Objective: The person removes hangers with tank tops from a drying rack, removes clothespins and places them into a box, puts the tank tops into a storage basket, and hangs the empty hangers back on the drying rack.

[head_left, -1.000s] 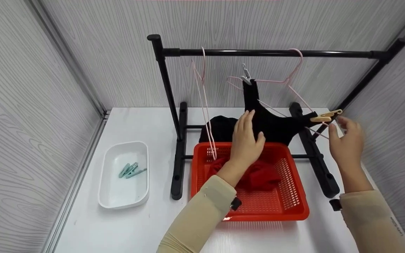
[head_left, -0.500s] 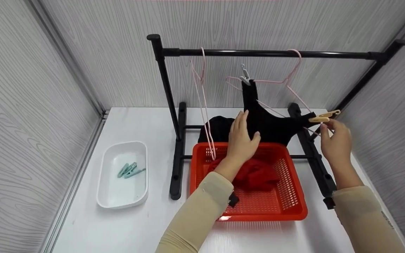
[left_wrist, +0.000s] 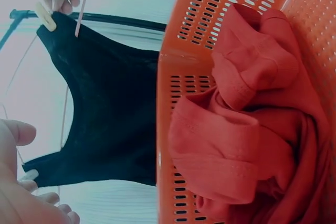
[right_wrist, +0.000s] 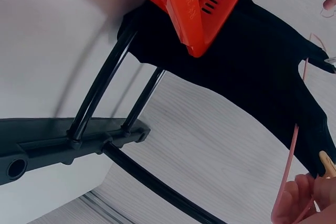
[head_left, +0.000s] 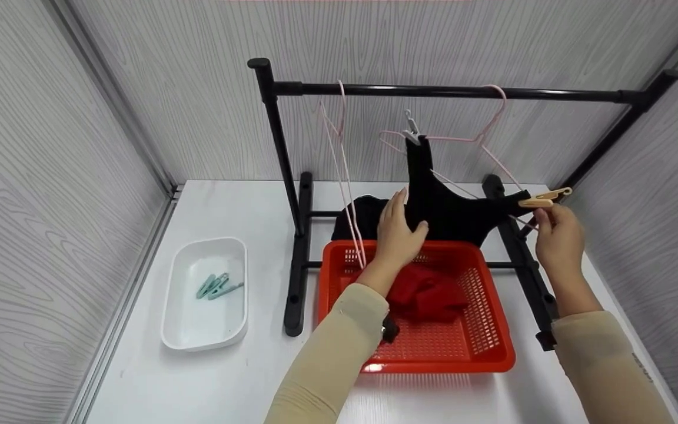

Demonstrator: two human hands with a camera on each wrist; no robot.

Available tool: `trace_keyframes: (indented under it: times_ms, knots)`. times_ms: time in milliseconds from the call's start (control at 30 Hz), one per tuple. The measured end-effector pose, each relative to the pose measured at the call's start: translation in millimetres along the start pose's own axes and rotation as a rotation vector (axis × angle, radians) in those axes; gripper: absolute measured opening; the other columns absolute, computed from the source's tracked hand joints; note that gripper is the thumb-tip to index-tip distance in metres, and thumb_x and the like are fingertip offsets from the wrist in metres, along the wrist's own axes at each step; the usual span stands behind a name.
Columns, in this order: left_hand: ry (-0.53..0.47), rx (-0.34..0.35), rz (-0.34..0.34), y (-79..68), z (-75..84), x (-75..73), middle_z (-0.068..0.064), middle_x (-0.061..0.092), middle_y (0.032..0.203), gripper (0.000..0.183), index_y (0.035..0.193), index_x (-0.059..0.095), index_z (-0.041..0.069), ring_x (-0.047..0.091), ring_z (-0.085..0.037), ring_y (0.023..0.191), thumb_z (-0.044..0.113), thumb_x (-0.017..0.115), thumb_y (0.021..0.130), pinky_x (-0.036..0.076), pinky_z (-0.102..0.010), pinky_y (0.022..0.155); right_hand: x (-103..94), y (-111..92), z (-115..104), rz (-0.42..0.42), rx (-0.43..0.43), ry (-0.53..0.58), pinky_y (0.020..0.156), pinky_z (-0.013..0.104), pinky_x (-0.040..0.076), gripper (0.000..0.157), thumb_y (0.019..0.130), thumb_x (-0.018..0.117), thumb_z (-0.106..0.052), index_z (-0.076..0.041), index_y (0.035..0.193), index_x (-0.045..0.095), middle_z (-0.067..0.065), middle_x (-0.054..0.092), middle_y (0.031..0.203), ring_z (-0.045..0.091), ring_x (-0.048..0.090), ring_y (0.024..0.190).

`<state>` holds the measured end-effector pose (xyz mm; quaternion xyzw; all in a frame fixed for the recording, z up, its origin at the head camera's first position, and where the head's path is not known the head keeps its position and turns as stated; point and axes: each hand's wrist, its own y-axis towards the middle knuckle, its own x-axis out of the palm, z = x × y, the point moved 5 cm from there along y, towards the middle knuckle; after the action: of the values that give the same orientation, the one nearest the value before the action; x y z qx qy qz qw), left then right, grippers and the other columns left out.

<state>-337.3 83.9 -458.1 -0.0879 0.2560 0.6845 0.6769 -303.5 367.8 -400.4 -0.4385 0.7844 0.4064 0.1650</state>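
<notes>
A black tank top (head_left: 451, 206) hangs from a pink hanger (head_left: 486, 129). A grey clothespin (head_left: 412, 131) clips one strap and a yellow clothespin (head_left: 542, 199) the other. Just below the yellow clothespin, my right hand (head_left: 559, 241) has its thumb and curled fingers around the hanger's end; in the right wrist view the pink wire runs between the fingers (right_wrist: 296, 195). My left hand (head_left: 398, 232) is in front of the top, over the basket's back edge, fingers extended and thumb spread. Whether it touches the cloth cannot be told.
A red basket (head_left: 433, 365) holding a crumpled red garment (head_left: 427, 294) stands before the black rack (head_left: 374, 90). Another pink hanger (head_left: 345, 171) hangs at the rack's left. Farther left, a white tray (head_left: 183, 330) contains several teal clothespins (head_left: 215, 285).
My right hand has moved left to the hanger's end beneath the yellow clothespin and now grips there. My left hand has drifted slightly left and down.
</notes>
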Motion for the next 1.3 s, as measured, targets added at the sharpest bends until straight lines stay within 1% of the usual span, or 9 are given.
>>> trace_keyframes:
  times_ms: [167,267,433,600,667,833,900,1133,1300]
  knots:
    - [-0.023,-0.019,-0.006,1.4,-5.4,-0.8,-0.01,0.029,0.161,0.077,0.159,0.024,0.012,0.025,-0.025,0.149,0.021,0.063,0.093,0.027,-0.046,0.117,0.7,0,3,0.049,0.027,0.028,0.073,0.029,0.037,0.021,0.101,0.059,-0.011,0.007,0.103,0.069,0.019,0.065,0.093,0.005,0.047,0.077]
    - [-0.05,-0.022,-0.008,1.9,-6.3,-2.0,-0.012,0.03,0.161,0.076,0.159,0.024,0.011,0.026,-0.027,0.148,0.02,0.063,0.093,0.028,-0.047,0.117,0.4,0,4,0.086,0.019,0.048,0.072,0.025,0.036,0.02,0.099,0.061,-0.009,0.007,0.106,0.07,0.018,0.065,0.092,-0.004,0.043,0.074]
    - [-0.067,-0.04,-0.02,2.3,-7.2,-3.4,-0.012,0.028,0.161,0.076,0.159,0.024,0.012,0.025,-0.028,0.148,0.021,0.062,0.094,0.027,-0.049,0.117,-2.4,0,1,0.12,-0.016,0.091,0.073,0.021,0.035,0.018,0.098,0.062,-0.007,0.01,0.102,0.069,0.017,0.064,0.09,-0.008,0.042,0.074]
    - [-0.049,-0.037,-0.025,4.7,-8.0,-4.3,-0.011,0.028,0.161,0.077,0.159,0.023,0.012,0.025,-0.028,0.148,0.022,0.063,0.094,0.027,-0.047,0.117,-8.3,1,0,0.128,-0.013,0.123,0.073,0.017,0.035,0.018,0.098,0.062,-0.006,0.01,0.098,0.068,0.008,0.064,0.087,-0.01,0.046,0.075]
    - [-0.052,-0.04,-0.031,5.9,-9.6,-4.4,-0.011,0.027,0.162,0.077,0.159,0.023,0.012,0.025,-0.028,0.149,0.022,0.063,0.094,0.026,-0.046,0.118,-11.1,1,-1,0.121,-0.011,0.129,0.073,0.017,0.035,0.018,0.099,0.062,-0.007,0.01,0.098,0.069,-0.007,0.063,0.084,-0.01,0.046,0.075]
    - [-0.044,-0.052,-0.03,8.3,-16.0,-6.3,-0.013,0.027,0.162,0.077,0.159,0.023,0.011,0.024,-0.029,0.149,0.021,0.064,0.094,0.025,-0.045,0.118,-15.4,0,-3,0.108,-0.032,0.155,0.075,0.016,0.035,0.019,0.099,0.061,-0.006,0.012,0.097,0.067,-0.025,0.053,0.082,-0.01,0.047,0.077]
    - [-0.028,-0.054,-0.027,8.6,-17.7,-6.7,-0.013,0.028,0.162,0.077,0.159,0.024,0.012,0.024,-0.029,0.149,0.021,0.064,0.094,0.026,-0.046,0.118,-16.6,0,-5,0.101,-0.037,0.157,0.075,0.016,0.036,0.019,0.099,0.061,-0.007,0.011,0.097,0.067,-0.023,0.054,0.082,-0.011,0.048,0.077]
    - [-0.001,-0.055,-0.051,10.4,-21.1,-4.7,-0.013,0.027,0.162,0.08,0.159,0.024,0.011,0.024,-0.029,0.149,0.023,0.066,0.092,0.026,-0.047,0.118,-21.7,-1,-11,0.06,-0.067,0.163,0.074,0.017,0.035,0.019,0.099,0.06,-0.007,0.011,0.097,0.066,-0.029,0.05,0.08,-0.008,0.048,0.077]
    - [0.032,-0.066,-0.059,14.0,-25.7,-7.4,-0.015,0.027,0.162,0.079,0.158,0.025,0.01,0.024,-0.03,0.148,0.022,0.066,0.092,0.026,-0.049,0.117,-19.3,-2,-14,0.02,-0.054,0.18,0.076,0.017,0.037,0.021,0.099,0.061,-0.011,0.009,0.097,0.066,-0.011,0.062,0.084,-0.007,0.052,0.081]
